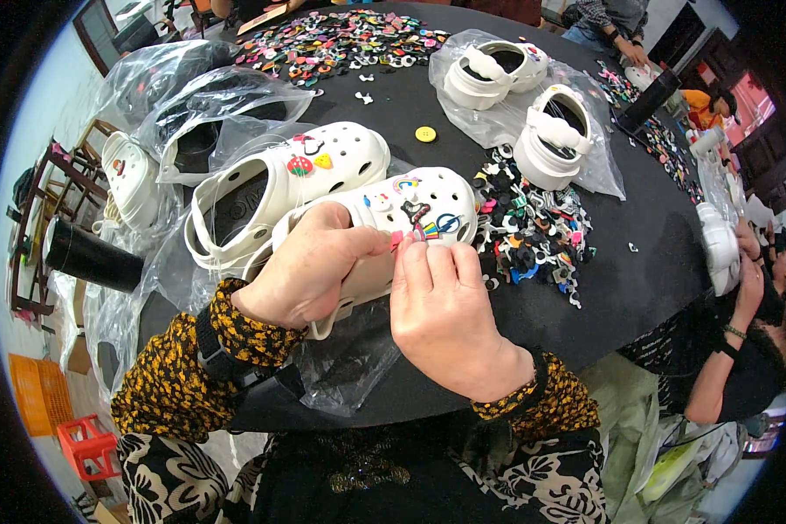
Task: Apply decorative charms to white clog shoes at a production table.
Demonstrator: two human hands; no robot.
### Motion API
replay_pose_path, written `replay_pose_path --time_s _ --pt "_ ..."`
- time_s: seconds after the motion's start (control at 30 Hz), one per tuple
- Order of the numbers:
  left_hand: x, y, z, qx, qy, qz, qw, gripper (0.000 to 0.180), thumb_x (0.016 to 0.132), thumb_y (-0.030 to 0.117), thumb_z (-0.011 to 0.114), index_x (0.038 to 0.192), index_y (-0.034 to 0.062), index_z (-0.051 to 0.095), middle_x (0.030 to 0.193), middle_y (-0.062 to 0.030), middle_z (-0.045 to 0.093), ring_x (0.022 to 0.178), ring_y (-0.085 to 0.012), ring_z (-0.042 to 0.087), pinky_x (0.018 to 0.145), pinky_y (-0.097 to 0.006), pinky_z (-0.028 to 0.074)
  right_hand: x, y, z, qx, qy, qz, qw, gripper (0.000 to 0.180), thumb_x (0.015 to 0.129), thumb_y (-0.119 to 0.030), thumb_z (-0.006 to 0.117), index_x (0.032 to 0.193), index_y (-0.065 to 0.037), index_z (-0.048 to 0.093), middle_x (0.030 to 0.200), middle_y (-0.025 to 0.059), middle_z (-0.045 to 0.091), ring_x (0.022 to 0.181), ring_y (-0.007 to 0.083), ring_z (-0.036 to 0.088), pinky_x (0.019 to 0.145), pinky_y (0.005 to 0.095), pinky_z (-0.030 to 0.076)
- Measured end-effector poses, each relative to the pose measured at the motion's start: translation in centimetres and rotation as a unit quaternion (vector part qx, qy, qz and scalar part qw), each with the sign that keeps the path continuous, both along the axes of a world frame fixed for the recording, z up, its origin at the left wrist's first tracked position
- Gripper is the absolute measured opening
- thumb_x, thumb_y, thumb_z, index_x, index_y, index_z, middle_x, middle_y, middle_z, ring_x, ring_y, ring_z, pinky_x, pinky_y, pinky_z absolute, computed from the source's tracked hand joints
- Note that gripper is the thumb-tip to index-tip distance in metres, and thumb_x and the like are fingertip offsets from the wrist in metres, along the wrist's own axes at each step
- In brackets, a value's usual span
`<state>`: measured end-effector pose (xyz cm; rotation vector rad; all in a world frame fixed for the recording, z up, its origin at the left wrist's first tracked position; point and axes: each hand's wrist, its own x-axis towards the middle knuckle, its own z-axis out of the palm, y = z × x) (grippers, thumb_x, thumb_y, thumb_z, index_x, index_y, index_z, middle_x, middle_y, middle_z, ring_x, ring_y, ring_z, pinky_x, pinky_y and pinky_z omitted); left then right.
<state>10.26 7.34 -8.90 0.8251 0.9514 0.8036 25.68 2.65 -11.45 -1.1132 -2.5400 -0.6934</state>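
A white clog point(454, 188) lies in front of me, its toe to the right, with several colourful charms on its top. My left hand point(310, 266) is closed around its near side, the thumb stretched toward a small pink charm point(397, 237). Against that charm press the bent, closed fingers of my right hand point(450, 319); their tips are partly hidden. Just behind stands a second white clog point(345, 148) carrying a strawberry charm point(299, 166) and a few others. Clear plastic bag film point(345, 375) spreads under the near clog.
Loose charms form a pile point(533, 227) to the right and a larger one point(349, 44) at the back of the black table point(637, 288). Two white clogs point(555, 144) sit on plastic. A yellow button point(425, 134) lies mid-table. Other people work along the right and far edges.
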Motion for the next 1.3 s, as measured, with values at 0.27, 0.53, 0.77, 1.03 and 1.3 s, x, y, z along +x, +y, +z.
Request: replay_pose_path --time_s 0.27,0.53,0.77,1.03,1.3 --pt "-0.5 0.4 -1.8 0.025 0.003 -0.006 1.0 0.021 0.083 0.001 0.059 0.101 -0.0088 0.062 0.095 -0.0112 0.067 0.079 -0.0127 0.062 0.069 -0.026 0.049 1.2 1.0 0.1 -0.073 0.082 0.037 0.993 0.03 0.072 -0.013 0.057 0.093 0.008 0.064 0.085 0.0124 0.056 0.081 0.0254 0.052 0.076 0.0365 0.04" --pt "-0.6 0.5 -1.6 0.002 -0.052 -0.022 0.998 0.03 0.077 -0.005 0.057 0.106 -0.0098 0.059 0.103 -0.0149 0.066 0.093 -0.0202 0.064 0.085 -0.032 0.05 2.7 2.0 1.1 -0.154 0.171 0.077 0.97 0.032 0.072 -0.004 0.062 0.102 0.005 0.062 0.088 0.0087 0.055 0.082 0.0242 0.054 0.076 0.0383 0.04" --pt "-0.3 0.4 -2.3 0.02 -0.015 0.01 1.0 0.023 0.079 0.0 0.059 0.1 -0.01 0.062 0.094 -0.0127 0.067 0.081 -0.0148 0.063 0.071 -0.027 0.049 1.1 1.0 0.5 -0.018 0.014 0.054 0.998 0.03 0.07 -0.013 0.058 0.088 0.008 0.067 0.091 0.0152 0.06 0.082 0.0247 0.053 0.079 0.0376 0.04" --pt "-0.3 0.2 -3.0 0.063 0.067 -0.004 0.996 0.023 0.081 0.004 0.057 0.098 -0.0104 0.062 0.087 -0.0097 0.066 0.075 -0.0105 0.06 0.065 -0.026 0.047 1.1 1.2 0.4 -0.026 0.004 0.071 0.997 0.029 0.068 -0.015 0.058 0.085 0.007 0.068 0.094 0.0162 0.061 0.087 0.0258 0.053 0.082 0.0385 0.04" --pt "0.1 -0.6 -2.3 0.096 0.101 0.011 0.99 0.023 0.084 0.008 0.057 0.099 -0.0084 0.063 0.086 -0.008 0.066 0.075 -0.0106 0.058 0.065 -0.027 0.047 0.9 1.4 0.5 -0.061 0.027 0.087 0.994 0.024 0.068 -0.016 0.059 0.079 0.004 0.067 0.091 0.0152 0.06 0.086 0.0258 0.052 0.082 0.0394 0.039"
